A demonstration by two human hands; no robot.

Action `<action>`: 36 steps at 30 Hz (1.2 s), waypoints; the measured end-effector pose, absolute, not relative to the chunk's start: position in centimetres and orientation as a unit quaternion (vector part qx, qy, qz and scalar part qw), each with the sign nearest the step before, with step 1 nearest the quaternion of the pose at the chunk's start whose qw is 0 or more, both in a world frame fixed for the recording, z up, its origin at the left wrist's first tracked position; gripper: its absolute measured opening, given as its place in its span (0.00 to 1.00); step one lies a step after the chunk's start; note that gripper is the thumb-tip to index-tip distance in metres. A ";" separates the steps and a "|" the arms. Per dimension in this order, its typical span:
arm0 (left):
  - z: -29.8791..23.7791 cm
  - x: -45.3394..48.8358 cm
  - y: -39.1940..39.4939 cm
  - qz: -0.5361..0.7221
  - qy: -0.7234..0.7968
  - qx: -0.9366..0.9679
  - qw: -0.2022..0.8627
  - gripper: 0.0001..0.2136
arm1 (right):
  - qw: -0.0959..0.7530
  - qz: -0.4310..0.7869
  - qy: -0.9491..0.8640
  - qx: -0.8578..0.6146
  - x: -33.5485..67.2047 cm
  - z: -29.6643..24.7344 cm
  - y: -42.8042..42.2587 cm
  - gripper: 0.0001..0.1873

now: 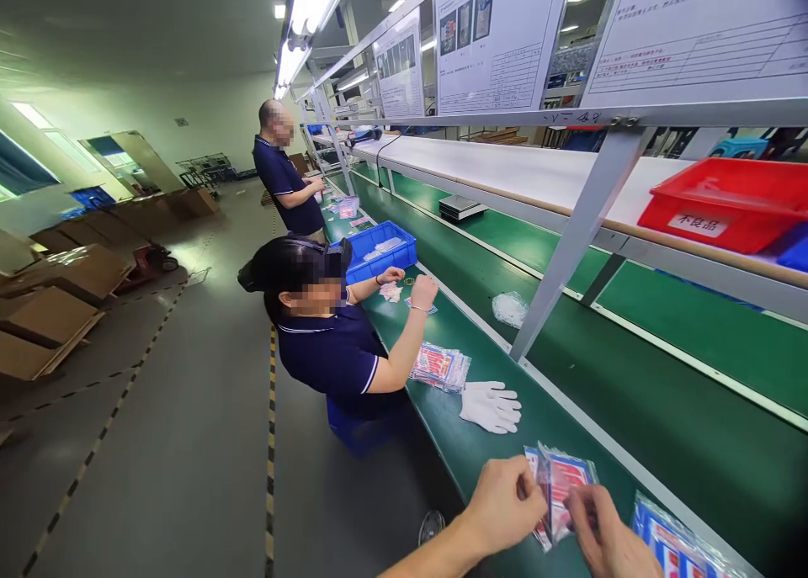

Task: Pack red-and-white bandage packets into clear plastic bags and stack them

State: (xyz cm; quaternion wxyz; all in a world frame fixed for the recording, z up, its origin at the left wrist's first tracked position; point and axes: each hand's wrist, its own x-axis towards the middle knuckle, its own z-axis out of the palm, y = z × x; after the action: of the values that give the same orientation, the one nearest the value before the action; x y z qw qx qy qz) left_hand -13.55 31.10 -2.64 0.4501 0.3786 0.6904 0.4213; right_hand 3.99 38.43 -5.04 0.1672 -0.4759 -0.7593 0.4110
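Both of my hands hold a small clear packet with a red and white insert above the green bench top. My left hand pinches the packet's left edge with closed fingers. My right hand grips its right side, fingers curled. A stack of similar packets lies just to the right of my right hand at the bottom edge.
A pair of white gloves and a pile of packets lie further along the bench. A seated co-worker in a navy shirt works there beside a blue bin. Another person stands beyond. A red bin sits on the shelf.
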 end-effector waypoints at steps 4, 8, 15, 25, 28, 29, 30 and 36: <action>-1.5 -13.5 31.2 0.402 0.697 0.445 0.394 0.03 | 0.174 0.439 -0.753 -0.458 2.5 -4.9 37.3 0.17; -1.0 -13.9 31.0 0.387 0.717 0.486 0.316 0.08 | 0.179 0.391 -0.774 -0.465 2.8 -4.9 37.4 0.17; -0.5 -13.8 31.2 0.403 0.689 0.468 0.379 0.07 | 0.180 0.290 -0.861 -0.378 3.8 -3.5 37.1 0.14; 2.7 -12.4 30.4 0.378 0.690 0.537 0.304 0.08 | 0.163 0.384 -0.850 -0.320 3.1 -1.6 36.8 0.18; 3.2 -11.9 30.2 0.369 0.665 0.565 0.319 0.06 | 0.171 0.422 -0.834 -0.310 2.9 -1.5 37.2 0.20; 3.2 -12.0 30.1 0.380 0.655 0.568 0.324 0.06 | 0.180 0.440 -0.823 -0.312 3.0 -1.4 37.3 0.20; 3.2 -12.3 30.2 0.403 0.649 0.560 0.320 0.06 | 0.187 0.459 -0.807 -0.322 3.2 -1.2 37.5 0.21; 1.4 -16.5 30.7 0.545 0.651 0.360 0.387 0.17 | 0.209 0.602 -0.622 -0.455 6.0 -0.7 37.3 0.27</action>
State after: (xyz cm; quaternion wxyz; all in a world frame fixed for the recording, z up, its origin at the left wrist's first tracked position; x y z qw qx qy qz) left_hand -16.46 30.69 1.44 0.3867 0.3599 0.6508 0.5453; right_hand 6.00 37.30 -0.73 0.2090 -0.4547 -0.6219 0.6024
